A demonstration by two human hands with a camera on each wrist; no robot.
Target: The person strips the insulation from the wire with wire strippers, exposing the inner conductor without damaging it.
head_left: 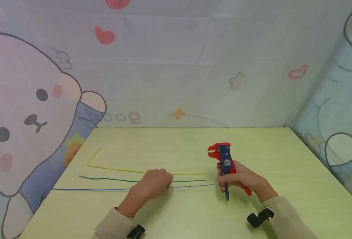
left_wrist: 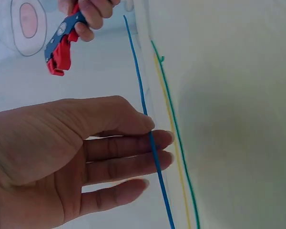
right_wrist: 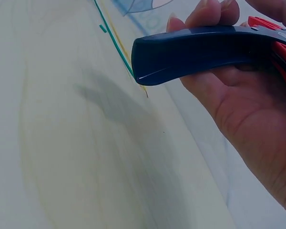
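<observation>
My left hand (head_left: 155,182) pinches a blue wire (left_wrist: 139,78) between thumb and index finger, partway along its length, while the other fingers extend beneath it. In the left wrist view the wire runs past the fingertips at both ends. My right hand (head_left: 244,176) grips a wire stripper (head_left: 225,154) with red jaws and a dark blue and red body, held upright to the right of the wire's end. Its jaws point left, apart, with nothing between them. One dark blue handle (right_wrist: 181,52) fills much of the right wrist view.
Beyond the blue wire, a green wire (head_left: 104,179) and a bent yellow wire (head_left: 113,169) lie across the light wooden table (head_left: 262,146). A small green scrap (right_wrist: 103,28) lies beside the green wire's right end. A printed cloth backdrop (head_left: 164,83) stands behind the table.
</observation>
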